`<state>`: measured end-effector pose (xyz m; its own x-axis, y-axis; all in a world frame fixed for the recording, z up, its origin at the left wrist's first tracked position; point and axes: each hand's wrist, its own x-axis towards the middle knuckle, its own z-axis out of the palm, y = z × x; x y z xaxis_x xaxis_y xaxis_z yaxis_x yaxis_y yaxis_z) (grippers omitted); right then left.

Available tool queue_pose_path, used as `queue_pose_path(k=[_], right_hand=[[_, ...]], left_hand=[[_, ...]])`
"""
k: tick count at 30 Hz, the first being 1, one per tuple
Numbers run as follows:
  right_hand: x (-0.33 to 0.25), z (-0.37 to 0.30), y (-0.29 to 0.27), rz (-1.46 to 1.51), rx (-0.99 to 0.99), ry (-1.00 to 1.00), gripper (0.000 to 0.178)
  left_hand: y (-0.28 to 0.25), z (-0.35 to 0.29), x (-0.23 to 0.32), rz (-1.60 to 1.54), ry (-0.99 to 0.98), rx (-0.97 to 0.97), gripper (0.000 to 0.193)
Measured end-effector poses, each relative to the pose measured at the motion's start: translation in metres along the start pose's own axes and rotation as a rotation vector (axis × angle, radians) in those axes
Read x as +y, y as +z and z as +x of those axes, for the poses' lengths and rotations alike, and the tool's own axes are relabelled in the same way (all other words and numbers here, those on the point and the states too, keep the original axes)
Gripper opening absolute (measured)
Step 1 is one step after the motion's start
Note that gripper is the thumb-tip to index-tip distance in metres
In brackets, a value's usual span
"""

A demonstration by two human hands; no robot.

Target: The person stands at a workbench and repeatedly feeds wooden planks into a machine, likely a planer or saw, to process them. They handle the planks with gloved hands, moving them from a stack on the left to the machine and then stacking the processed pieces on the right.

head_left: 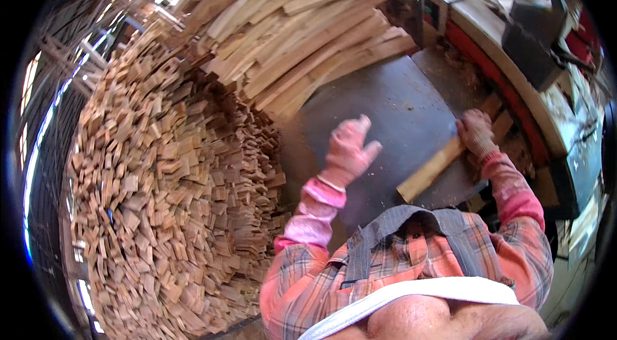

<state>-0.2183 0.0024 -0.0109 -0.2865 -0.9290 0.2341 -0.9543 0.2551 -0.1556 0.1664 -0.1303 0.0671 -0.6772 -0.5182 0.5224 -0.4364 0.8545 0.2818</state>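
Observation:
My left hand (350, 150), in a pinkish work glove, hovers over or rests on the dark flat tabletop (379, 108); I cannot tell which. Its thumb stands apart from the fingers, and nothing is in it. At the right side of the table my right hand (477, 131), also gloved, has its fingers closed around a wooden board (430, 173). The board slants from near my body at its lower left end up toward the far right, with part of it hidden under the hand. Wood crumbs lie scattered on the dark surface.
A tall stack of small wood pieces (167, 198) rises on the left. Long planks (308, 44) are piled at the far side, overhanging the table. On the right stand a red-edged bench (472, 44) and a dark plastic jug (536, 38).

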Motion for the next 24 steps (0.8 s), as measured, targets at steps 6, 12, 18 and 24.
queue_pose_path(k=[6,12,18,24], right_hand=[[0.033,0.008,-0.014,0.012,0.008,-0.027,0.028],[0.024,0.055,-0.059,-0.117,-0.114,-0.053,0.028],[-0.146,0.200,-0.208,-0.114,0.305,-0.518,0.062],[-0.299,0.323,-0.293,-0.470,0.312,-0.524,0.097]], left_hand=[[-0.134,0.116,-0.076,0.337,-0.234,0.308,0.062],[-0.219,0.144,-0.207,0.303,-0.762,0.595,0.077],[-0.246,0.163,-0.302,0.191,-0.920,0.735,0.098],[-0.262,0.180,-0.344,0.131,-1.012,0.639,0.093]])
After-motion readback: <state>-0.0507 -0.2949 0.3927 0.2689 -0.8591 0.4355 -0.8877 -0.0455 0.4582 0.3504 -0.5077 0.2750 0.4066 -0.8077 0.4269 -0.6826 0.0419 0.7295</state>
